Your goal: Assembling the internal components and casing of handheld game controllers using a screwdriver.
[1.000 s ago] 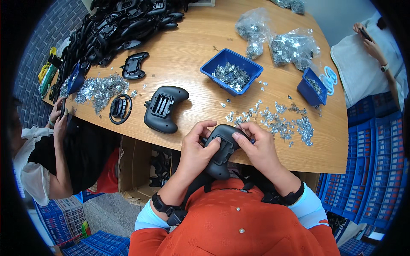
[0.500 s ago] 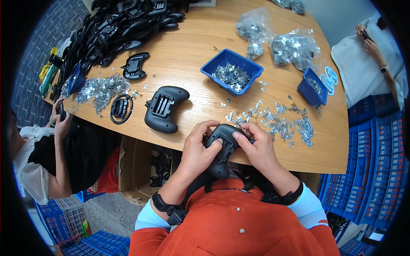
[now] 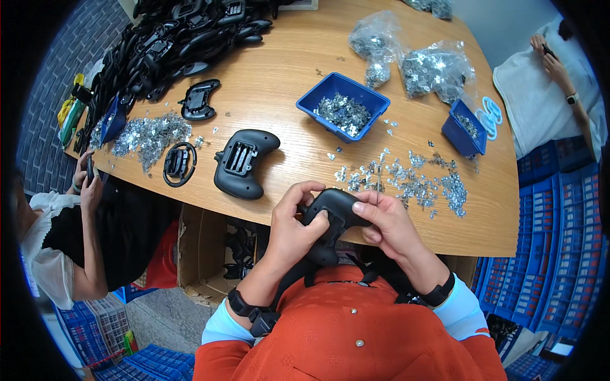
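A black game controller shell (image 3: 340, 202) is tilted over the table's front edge, its recessed compartment facing up. My left hand (image 3: 295, 225) grips it from the left, with the thumb pressed into the recess and the fingers around the far side. At the controller's right grip, my right hand (image 3: 387, 222) has its thumb and index finger pinched on a thin metal tool (image 3: 379, 183) that points away from me; its exact kind is too small to tell. Just beyond both hands lie scattered small silvery metal pieces (image 3: 413, 178).
A blue bin (image 3: 343, 82) of metal pieces stands ahead, with bags of pieces (image 3: 438, 70) behind it and a smaller blue bin (image 3: 465, 130) to the right. Another controller (image 3: 244, 184) and a black ring-shaped part (image 3: 180, 165) lie left. Black shells (image 3: 159, 47) pile up far left. People sit at both sides.
My right hand has shifted slightly and turned, and the thin metal tool now stands up clear of the controller. The left hand still holds the controller, its thumb in the recess.
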`<state>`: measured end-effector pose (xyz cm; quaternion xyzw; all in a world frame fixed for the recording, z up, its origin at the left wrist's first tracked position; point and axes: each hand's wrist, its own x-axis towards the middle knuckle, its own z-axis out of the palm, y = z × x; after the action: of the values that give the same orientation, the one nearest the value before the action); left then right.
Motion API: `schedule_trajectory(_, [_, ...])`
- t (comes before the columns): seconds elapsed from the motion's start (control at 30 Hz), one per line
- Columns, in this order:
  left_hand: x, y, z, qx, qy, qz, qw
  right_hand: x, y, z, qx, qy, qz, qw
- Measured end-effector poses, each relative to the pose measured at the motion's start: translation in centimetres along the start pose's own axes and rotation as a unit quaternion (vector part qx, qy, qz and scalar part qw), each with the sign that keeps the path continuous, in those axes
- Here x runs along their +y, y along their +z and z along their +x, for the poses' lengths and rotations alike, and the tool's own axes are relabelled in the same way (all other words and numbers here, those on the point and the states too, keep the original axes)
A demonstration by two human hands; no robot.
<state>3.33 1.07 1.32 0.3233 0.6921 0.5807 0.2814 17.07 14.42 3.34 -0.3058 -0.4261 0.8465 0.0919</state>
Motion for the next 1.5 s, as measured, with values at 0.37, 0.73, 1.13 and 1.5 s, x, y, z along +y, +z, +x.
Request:
schedule_trajectory(0.37, [-0.6, 0.4, -0.3, -0.002, -0.011, -0.005, 1.0, -0.2, 0.2, -0.5, -0.012, -0.017, -0.063, 0.998])
schedule_trajectory(0.73, [-1.8, -0.3, 0.0, -0.109, -0.256, -0.612, 0.741, 1.0, 1.1, 0.9, 0.045, -0.391, -0.427, 0.814])
schedule_trajectory(1.13, [-2.2, 1.0, -0.8, -0.137, -0.273, -0.616, 0.726, 1.3, 0.8, 1.6, 0.048, -0.441, -0.462, 0.768])
schedule_trajectory(1.5, [-2.5, 0.6, -1.2, -0.092, -0.287, -0.549, 0.779, 1.3, 0.1, 0.8, 0.068, -0.441, -0.483, 0.753])
